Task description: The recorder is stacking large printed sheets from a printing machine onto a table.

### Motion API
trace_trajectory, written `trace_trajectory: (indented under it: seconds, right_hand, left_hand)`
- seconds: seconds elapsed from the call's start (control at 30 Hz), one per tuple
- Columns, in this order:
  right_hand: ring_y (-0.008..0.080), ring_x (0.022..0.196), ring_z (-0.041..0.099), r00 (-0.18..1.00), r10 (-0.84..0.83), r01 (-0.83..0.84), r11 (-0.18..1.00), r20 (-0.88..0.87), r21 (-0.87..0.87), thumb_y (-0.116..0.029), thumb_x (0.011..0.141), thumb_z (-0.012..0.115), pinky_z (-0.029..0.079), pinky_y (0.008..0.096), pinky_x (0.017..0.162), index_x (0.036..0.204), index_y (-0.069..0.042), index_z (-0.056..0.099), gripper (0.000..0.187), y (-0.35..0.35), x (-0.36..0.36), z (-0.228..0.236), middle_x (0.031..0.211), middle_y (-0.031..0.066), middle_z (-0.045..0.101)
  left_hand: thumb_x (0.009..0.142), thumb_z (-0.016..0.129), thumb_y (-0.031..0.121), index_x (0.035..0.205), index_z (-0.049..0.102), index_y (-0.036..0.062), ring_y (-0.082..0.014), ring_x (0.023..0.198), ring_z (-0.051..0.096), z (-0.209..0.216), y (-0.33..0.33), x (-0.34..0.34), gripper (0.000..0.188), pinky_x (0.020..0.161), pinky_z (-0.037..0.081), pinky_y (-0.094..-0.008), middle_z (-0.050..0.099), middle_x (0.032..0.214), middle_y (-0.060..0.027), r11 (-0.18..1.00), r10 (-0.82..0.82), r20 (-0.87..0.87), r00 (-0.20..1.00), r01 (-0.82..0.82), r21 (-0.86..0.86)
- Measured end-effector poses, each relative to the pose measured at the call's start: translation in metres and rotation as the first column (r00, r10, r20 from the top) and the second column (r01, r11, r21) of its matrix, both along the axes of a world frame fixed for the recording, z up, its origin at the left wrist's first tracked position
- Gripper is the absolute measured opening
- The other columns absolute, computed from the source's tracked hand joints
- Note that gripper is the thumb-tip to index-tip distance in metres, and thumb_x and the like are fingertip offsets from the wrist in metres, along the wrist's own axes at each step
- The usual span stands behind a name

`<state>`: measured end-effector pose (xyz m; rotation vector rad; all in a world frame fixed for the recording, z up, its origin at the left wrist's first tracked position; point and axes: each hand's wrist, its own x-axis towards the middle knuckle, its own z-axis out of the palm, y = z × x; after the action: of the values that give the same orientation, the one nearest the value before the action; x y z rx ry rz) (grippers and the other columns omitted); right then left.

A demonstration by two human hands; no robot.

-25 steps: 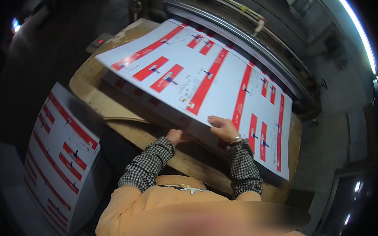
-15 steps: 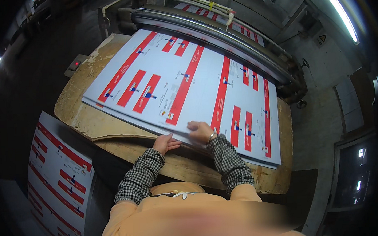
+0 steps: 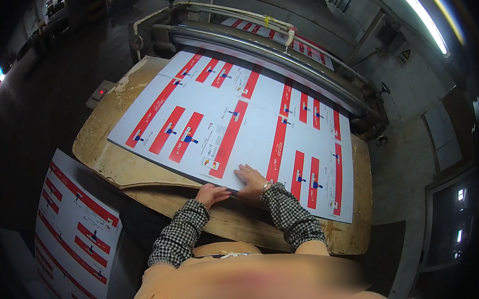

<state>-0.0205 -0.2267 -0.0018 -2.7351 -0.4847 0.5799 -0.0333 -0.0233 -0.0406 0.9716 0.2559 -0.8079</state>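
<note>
A large white printed sheet (image 3: 254, 135) with red bars and small blue marks lies on a worn wooden table, its near edge facing me. My right hand (image 3: 250, 182) rests on the sheet by that edge, fingers stretched out over the surface. Just left of it, my left hand (image 3: 211, 194) is at the same edge with its fingers extended and close together. Farther away, another sheet (image 3: 271, 86) of the same print overlaps this one, and its far end reaches under the metal roller (image 3: 267, 57).
The wooden table (image 3: 98, 150) has a chipped rim and a curved front edge. At my left stands a stack of similar printed sheets (image 3: 74, 226). A small box with a red light (image 3: 101, 92) sits beyond the table's left side. Handwheels (image 3: 382, 140) stick out at the machine's right.
The farther sheet has slid away from me toward the roller, baring more of the sheet beneath it. My right hand has gone from curled fingers to lying flatter on the sheet.
</note>
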Motion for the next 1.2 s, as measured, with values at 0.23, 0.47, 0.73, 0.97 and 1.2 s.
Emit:
trace_trajectory:
  seconds: [0.23,0.47,0.73,0.97,1.2]
  right_hand:
    - [0.0237,0.106,0.052,0.972,-0.201,0.232,0.774,-0.119,0.590,-0.014,0.071,0.057,0.040,0.0287,0.092,0.103,0.003,0.058,0.036,-0.028,0.012,0.047,0.112,0.0169,0.056]
    - [0.0303,0.095,0.057,0.975,-0.222,0.206,0.826,-0.034,0.525,-0.015,0.064,0.057,0.046,0.0307,0.081,0.091,0.002,0.061,0.032,-0.007,-0.003,0.002,0.108,0.0193,0.056]
    - [0.0293,0.106,0.050,0.888,-0.455,0.402,0.838,0.066,0.369,-0.016,0.063,0.061,0.038,0.0316,0.092,0.097,0.000,0.060,0.037,-0.027,0.042,-0.036,0.113,0.0184,0.053]
    - [0.0361,0.126,0.022,0.997,-0.057,0.060,0.997,0.044,-0.051,-0.039,0.060,0.071,0.024,0.0427,0.102,0.127,-0.007,0.038,0.081,0.006,0.010,-0.001,0.133,0.0204,0.030]
    - [0.0357,0.123,0.031,0.999,0.000,0.001,0.999,-0.041,0.036,-0.030,0.064,0.066,0.029,0.0395,0.100,0.120,-0.002,0.045,0.066,-0.004,0.012,0.017,0.129,0.0231,0.036]
  left_hand:
    - [0.082,0.037,0.004,0.105,0.043,-0.0140,-0.0360,0.094,0.056,-0.020,-0.005,0.009,0.030,0.082,0.048,-0.0466,0.053,0.104,-0.0237,0.995,0.090,-0.060,0.994,-0.092,-0.028]
    - [0.085,0.032,0.007,0.108,0.041,-0.0139,-0.0365,0.096,0.055,-0.021,0.000,0.013,0.032,0.082,0.048,-0.0466,0.052,0.105,-0.0244,0.998,0.066,-0.041,0.997,-0.066,-0.003]
    - [0.091,0.040,0.021,0.104,0.043,-0.0088,-0.0315,0.095,0.057,-0.020,-0.004,0.010,0.033,0.082,0.049,-0.0399,0.054,0.101,-0.0199,1.000,0.031,-0.056,0.998,-0.031,-0.005]
    - [0.086,0.048,0.014,0.102,0.045,-0.0107,-0.0286,0.092,0.058,-0.002,-0.004,0.008,0.029,0.080,0.050,-0.0357,0.056,0.099,-0.0193,0.999,0.037,-0.059,0.998,-0.038,-0.013]
    - [0.081,0.054,0.008,0.102,0.048,-0.0093,-0.0251,0.094,0.058,0.007,-0.005,0.008,0.028,0.081,0.050,-0.0335,0.057,0.101,-0.0172,1.000,-0.001,-0.011,1.000,0.001,-0.014]
